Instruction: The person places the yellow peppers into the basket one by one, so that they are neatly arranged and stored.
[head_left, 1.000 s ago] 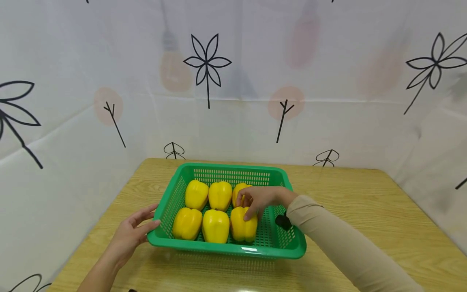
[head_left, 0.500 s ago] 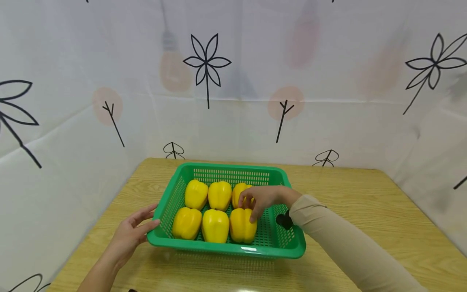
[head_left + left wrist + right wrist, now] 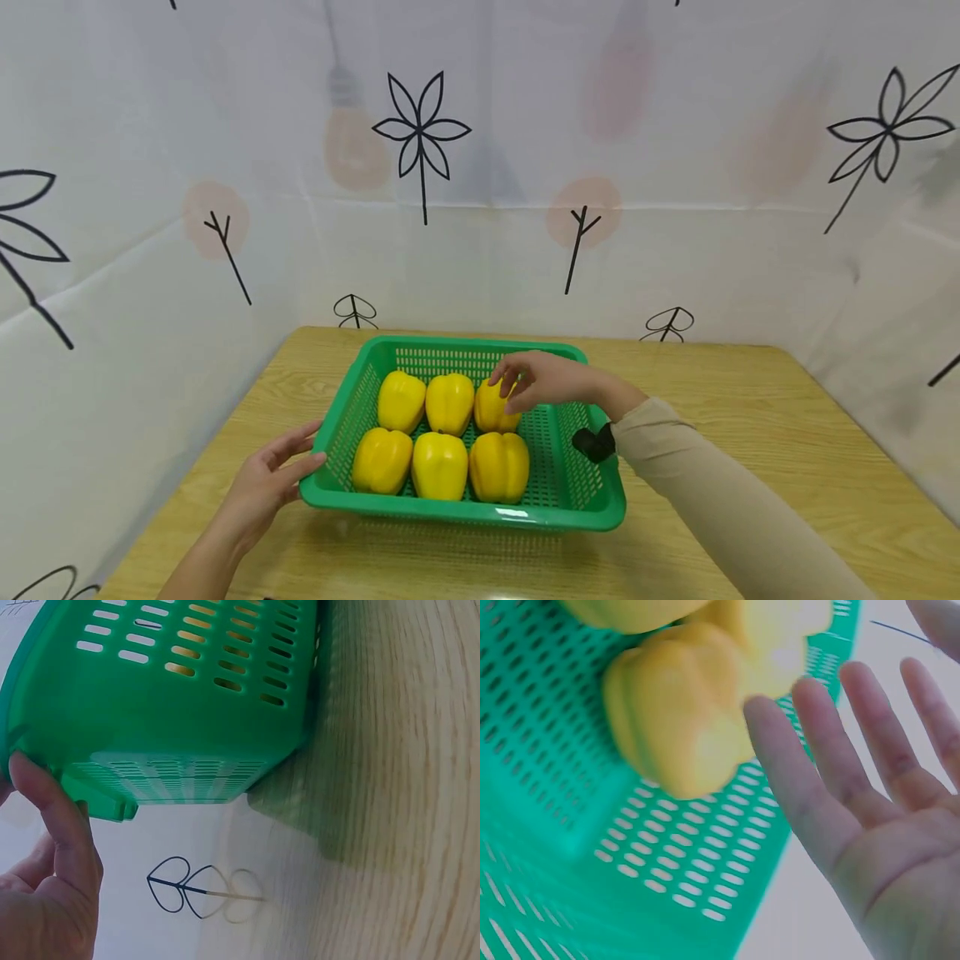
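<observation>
A green plastic basket [image 3: 420,507] holds several yellow bell peppers [image 3: 439,467] in two rows. My left hand [image 3: 258,487] holds the basket's left rim near the front corner, thumb at the rim; the left wrist view shows fingertips meeting the rim from below. Over the right part of the basket is my right hand [image 3: 551,382], with nothing in its grasp. Its fingers partly cover the back-right bell pepper [image 3: 491,408]. The front-right bell pepper [image 3: 499,468] lies just in front of that hand. In the right wrist view the fingers [image 3: 829,742] are spread, apart from the nearest pepper [image 3: 679,712].
The basket stands on a wooden table [image 3: 697,400]. A white cloth [image 3: 495,275] printed with black plant drawings hangs behind and at the sides. Inside the basket, bare mesh [image 3: 551,450] shows right of the peppers. A black object [image 3: 594,444] is at my right wrist.
My right hand has let go of the front-right bell pepper and risen back and slightly right, over the back-right pepper. My left hand has stayed on the rim.
</observation>
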The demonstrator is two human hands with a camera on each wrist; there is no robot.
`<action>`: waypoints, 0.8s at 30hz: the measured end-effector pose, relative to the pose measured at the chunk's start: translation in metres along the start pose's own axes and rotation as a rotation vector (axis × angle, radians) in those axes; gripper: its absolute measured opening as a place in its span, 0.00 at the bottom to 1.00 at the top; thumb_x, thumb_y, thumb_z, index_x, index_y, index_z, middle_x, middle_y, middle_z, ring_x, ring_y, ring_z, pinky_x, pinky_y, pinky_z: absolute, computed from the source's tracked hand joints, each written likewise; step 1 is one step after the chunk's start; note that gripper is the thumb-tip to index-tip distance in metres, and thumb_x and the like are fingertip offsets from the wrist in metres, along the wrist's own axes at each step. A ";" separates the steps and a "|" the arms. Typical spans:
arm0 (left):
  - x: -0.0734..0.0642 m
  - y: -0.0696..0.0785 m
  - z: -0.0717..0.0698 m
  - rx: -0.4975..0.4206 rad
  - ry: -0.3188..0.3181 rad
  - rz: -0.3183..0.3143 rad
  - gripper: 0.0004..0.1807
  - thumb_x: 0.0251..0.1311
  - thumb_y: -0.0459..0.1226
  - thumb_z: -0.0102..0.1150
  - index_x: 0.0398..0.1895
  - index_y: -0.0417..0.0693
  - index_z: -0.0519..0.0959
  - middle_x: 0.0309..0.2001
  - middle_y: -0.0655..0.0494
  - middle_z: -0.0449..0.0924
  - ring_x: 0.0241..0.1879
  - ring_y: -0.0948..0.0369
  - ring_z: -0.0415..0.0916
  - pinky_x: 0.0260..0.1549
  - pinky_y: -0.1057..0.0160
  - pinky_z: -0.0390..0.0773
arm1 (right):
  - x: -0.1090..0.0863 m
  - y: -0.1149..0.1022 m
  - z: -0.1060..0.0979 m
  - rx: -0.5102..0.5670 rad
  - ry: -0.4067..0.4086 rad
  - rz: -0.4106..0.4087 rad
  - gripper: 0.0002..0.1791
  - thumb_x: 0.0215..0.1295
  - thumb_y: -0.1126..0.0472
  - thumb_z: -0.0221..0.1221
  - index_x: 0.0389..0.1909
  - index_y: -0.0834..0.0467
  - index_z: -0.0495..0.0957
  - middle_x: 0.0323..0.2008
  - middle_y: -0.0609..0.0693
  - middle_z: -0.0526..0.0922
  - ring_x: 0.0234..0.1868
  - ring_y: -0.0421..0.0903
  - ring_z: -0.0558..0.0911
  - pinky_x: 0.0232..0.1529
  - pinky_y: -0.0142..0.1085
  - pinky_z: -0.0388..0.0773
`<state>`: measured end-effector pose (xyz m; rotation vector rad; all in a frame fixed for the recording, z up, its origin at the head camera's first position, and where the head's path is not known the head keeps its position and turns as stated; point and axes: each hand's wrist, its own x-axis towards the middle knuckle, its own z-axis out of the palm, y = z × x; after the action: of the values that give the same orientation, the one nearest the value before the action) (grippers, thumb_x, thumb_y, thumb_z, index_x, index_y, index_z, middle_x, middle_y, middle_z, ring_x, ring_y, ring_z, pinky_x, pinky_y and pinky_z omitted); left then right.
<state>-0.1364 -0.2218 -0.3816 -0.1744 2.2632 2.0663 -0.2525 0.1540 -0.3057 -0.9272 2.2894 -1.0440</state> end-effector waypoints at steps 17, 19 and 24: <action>-0.004 -0.003 -0.003 0.027 0.016 -0.014 0.29 0.63 0.43 0.57 0.67 0.48 0.65 0.60 0.46 0.61 0.44 0.64 0.71 0.37 0.62 0.78 | -0.053 -0.006 -0.009 0.087 0.422 -0.094 0.16 0.61 0.57 0.62 0.48 0.58 0.75 0.44 0.53 0.78 0.47 0.50 0.75 0.47 0.44 0.73; -0.004 -0.003 -0.003 0.029 0.016 -0.020 0.29 0.63 0.43 0.56 0.67 0.48 0.64 0.60 0.46 0.61 0.44 0.64 0.71 0.37 0.62 0.78 | -0.059 -0.002 -0.007 0.091 0.451 -0.100 0.15 0.61 0.58 0.62 0.47 0.59 0.75 0.43 0.54 0.78 0.46 0.50 0.75 0.47 0.45 0.73; -0.004 -0.003 -0.003 0.038 0.017 -0.017 0.29 0.63 0.44 0.57 0.66 0.49 0.65 0.60 0.46 0.61 0.45 0.64 0.70 0.37 0.62 0.78 | -0.073 0.006 -0.003 0.134 0.506 -0.112 0.13 0.63 0.60 0.60 0.46 0.60 0.75 0.42 0.56 0.77 0.45 0.51 0.76 0.47 0.46 0.73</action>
<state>-0.1323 -0.2254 -0.3842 -0.2083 2.3011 2.0194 -0.2082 0.2116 -0.3001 -0.8120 2.5386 -1.6118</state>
